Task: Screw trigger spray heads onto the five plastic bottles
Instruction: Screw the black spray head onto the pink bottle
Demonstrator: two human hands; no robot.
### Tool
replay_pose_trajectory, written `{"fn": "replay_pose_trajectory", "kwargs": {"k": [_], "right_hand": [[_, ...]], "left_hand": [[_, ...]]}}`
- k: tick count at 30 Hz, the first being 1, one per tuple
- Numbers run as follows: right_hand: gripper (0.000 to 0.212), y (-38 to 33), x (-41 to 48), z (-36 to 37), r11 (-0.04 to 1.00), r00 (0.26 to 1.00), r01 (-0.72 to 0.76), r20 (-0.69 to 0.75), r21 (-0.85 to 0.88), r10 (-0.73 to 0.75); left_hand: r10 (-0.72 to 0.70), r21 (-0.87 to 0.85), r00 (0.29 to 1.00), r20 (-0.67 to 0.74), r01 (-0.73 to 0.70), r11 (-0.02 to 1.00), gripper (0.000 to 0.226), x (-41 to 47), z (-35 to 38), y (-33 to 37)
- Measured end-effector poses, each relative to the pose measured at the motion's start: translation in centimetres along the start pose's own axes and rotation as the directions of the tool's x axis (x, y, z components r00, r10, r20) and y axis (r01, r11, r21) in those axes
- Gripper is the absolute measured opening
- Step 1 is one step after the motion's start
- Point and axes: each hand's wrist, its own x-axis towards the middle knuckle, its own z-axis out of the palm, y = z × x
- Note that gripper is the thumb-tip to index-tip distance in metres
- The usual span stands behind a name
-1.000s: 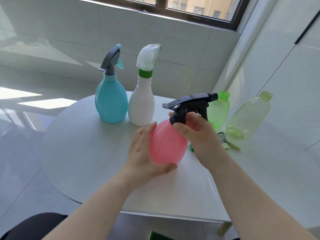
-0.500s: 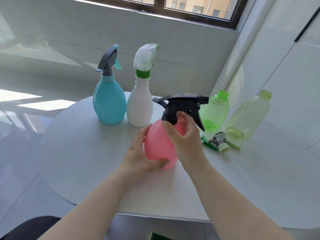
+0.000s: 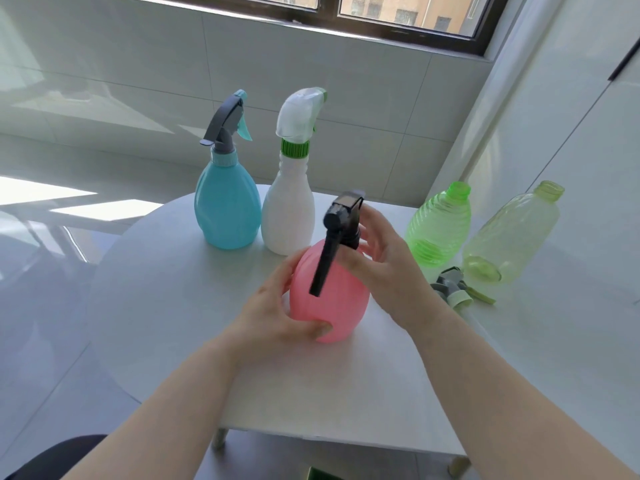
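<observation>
A pink bottle (image 3: 337, 299) stands near the middle of the white table (image 3: 173, 289). My left hand (image 3: 277, 306) grips its body from the left. A black trigger spray head (image 3: 341, 230) sits on its neck, the trigger lever pointing toward me. My right hand (image 3: 384, 261) holds the head's collar with curled fingers. Behind stand a blue bottle (image 3: 227, 206) with a grey spray head and a white bottle (image 3: 289, 209) with a white spray head. Two green bottles (image 3: 440, 226) (image 3: 512, 233) without heads lean at the right.
Loose spray heads (image 3: 453, 289) lie on the table in front of the green bottles. A white wall or cabinet (image 3: 571, 133) stands right behind them. Tiled wall and a window run along the back. The table's front edge is near my forearms.
The black spray head has turned on the pink bottle: its nozzle pointed right, and now the trigger lever faces me. The bottle shifted a little left.
</observation>
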Motion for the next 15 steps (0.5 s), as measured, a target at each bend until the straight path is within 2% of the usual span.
{"fn": "replay_pose_trajectory", "kwargs": {"k": [3,6,12,15], "right_hand": [[0.031,-0.2,-0.1,-0.2,0.997,1.0,0.011,0.029,-0.082,-0.009],[0.022,-0.4,-0.5,-0.6,0.997,0.998,0.011,0.062,-0.078,-0.006],[0.025,-0.3,-0.1,-1.4,1.0,0.999,-0.012,-0.045,-0.025,0.011],[0.021,-0.5,0.5,-1.7,0.997,0.993,-0.064,0.094,-0.048,0.069]], "left_hand": [[0.004,-0.013,1.0,-0.023,-0.005,1.0,0.077,0.1,0.1,-0.1],[-0.009,-0.032,1.0,0.001,0.009,0.999,0.086,0.2,0.0,-0.2],[-0.001,-0.016,1.0,0.03,0.001,1.0,0.08,0.3,-0.1,-0.2],[0.001,0.008,0.999,0.053,-0.002,1.0,0.081,0.3,-0.2,-0.2]]}}
